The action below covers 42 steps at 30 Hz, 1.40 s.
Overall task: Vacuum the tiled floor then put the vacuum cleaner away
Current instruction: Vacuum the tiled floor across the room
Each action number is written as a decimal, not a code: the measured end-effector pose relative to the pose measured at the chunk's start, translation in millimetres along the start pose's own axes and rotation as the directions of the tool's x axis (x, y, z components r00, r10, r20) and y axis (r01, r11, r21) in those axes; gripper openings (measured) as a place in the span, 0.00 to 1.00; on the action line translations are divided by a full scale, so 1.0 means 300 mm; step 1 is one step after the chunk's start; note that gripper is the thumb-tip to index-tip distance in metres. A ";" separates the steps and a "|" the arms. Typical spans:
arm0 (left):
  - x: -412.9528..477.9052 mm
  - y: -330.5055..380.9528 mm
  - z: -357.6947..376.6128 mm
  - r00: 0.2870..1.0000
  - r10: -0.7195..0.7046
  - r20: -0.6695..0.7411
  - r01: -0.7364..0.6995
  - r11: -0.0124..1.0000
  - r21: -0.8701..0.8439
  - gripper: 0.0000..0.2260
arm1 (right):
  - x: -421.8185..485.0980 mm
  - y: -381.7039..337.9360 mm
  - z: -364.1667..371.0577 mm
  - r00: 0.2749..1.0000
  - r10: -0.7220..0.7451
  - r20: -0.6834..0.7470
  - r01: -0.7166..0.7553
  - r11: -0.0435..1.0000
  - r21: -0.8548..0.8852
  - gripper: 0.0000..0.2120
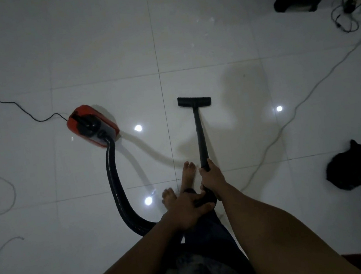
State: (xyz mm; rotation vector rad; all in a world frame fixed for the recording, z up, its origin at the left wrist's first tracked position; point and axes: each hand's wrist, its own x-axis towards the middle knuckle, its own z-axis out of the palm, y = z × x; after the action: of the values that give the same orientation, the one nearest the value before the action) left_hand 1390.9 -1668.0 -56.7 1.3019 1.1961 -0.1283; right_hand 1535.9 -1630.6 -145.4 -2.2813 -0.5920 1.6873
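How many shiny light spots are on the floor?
3 light spots: one right of the red vacuum cleaner, one left of the bare feet, one near the white cable. The arms may hide others.

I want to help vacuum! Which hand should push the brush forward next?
Probably right. The right hand grips the wand lower down, nearer the floor head; the left hand holds the hose end behind.

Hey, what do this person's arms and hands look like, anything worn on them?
The left forearm and right forearm are bare, no sleeves in view. The left hand and right hand wear no gloves; no watch, bracelet or ring shows, though light is dim.
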 end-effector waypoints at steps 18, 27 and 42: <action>0.279 0.264 0.034 0.996 -0.090 0.022 0.092 0.988 -0.123 0.28 | 0.227 -0.124 -0.294 0.999 0.002 0.049 0.001 0.999 -0.045 0.30; 0.549 0.497 0.011 0.990 -0.143 -0.013 0.136 0.960 -0.245 0.33 | 0.444 -0.333 -0.522 0.990 -0.021 0.142 0.034 0.996 -0.087 0.32; 0.773 0.664 -0.337 0.976 -0.128 -0.178 0.028 0.879 -0.477 0.17 | 0.684 -0.792 -0.492 0.971 -0.014 0.239 0.049 0.989 -0.139 0.33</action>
State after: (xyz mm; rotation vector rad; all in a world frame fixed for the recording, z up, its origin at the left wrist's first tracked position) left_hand 1566.9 -1398.8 -73.4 0.8477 1.3525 0.2364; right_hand 1685.7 -1319.1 -175.2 -2.1634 -0.8205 1.9783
